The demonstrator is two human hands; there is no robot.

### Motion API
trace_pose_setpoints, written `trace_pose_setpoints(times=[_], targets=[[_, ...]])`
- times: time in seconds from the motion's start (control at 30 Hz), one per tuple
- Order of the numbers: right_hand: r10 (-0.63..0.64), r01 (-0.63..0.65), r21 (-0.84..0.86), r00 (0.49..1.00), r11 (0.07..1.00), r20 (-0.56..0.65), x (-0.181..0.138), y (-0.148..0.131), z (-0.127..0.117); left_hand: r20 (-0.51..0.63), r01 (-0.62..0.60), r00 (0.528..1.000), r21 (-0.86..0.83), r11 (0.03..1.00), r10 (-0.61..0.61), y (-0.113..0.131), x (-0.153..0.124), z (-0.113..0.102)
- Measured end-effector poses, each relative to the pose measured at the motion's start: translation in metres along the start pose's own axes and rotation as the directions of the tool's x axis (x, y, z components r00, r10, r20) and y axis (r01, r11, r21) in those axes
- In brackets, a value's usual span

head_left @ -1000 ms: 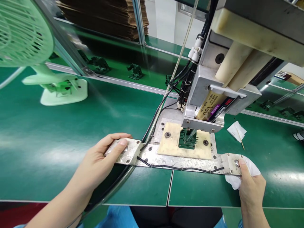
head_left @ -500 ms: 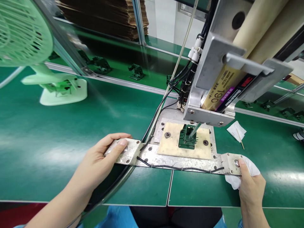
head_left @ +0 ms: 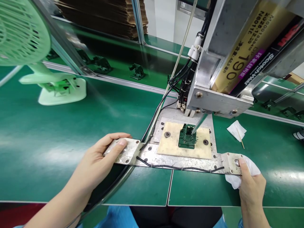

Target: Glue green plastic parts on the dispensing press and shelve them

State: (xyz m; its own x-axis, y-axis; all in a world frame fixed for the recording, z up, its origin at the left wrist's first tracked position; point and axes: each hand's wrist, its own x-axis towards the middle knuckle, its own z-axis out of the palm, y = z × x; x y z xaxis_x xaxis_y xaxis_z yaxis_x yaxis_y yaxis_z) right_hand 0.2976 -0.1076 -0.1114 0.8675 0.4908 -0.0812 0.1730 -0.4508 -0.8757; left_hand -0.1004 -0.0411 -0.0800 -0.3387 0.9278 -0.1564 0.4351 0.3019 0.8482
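1. Workpiece: an intricate dark green plastic part (head_left: 184,140) sits on a flat cream rectangular pad (head_left: 169,148), between two bolts. Clock directions below are read from this part, with 12 o'clock away from the person.
2. Dispenser: a slender translucent nozzle (head_left: 200,122) slopes in from 1–2 o'clock, below a gold-and-black twin cartridge (head_left: 237,71) in a metal holder. The tip overlaps the part in view; contact cannot be confirmed.
3. Progress (judged): placing the part is complete; the operation at the nozzle appears under way. No deposit can be made out, and removal of the part is not yet done.
4. Left grip: the left hand (head_left: 101,163) is clamped on a scuffed silver metal block (head_left: 132,155) between 8 and 9 o'clock, thumb on top.
5. Right grip: the right hand (head_left: 253,188) is closed around a crumpled white cloth (head_left: 253,167) at 4 o'clock, thumb on a round metal button (head_left: 237,162). Depression of the button cannot be determined.
6. Relation: the part lies between the hands, well apart from both.
7. Surroundings: a pale green fan (head_left: 63,91) stands toward 10 o'clock.
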Motion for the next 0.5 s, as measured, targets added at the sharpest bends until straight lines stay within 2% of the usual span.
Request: trace_pose_setpoints(times=[0.27,0.5], targets=[[-0.058,0.059,0.041,0.998,0.997,-0.012,-0.003,-0.002,0.000,0.004,0.008,1.000,-0.060,0.998,-0.008,0.014,-0.009,0.002],[-0.061,0.059,0.084,0.998,0.995,0.026,-0.005,0.002,0.001,0.009,-0.007,1.000,-0.102,0.995,0.008,0.008,-0.004,0.000]])
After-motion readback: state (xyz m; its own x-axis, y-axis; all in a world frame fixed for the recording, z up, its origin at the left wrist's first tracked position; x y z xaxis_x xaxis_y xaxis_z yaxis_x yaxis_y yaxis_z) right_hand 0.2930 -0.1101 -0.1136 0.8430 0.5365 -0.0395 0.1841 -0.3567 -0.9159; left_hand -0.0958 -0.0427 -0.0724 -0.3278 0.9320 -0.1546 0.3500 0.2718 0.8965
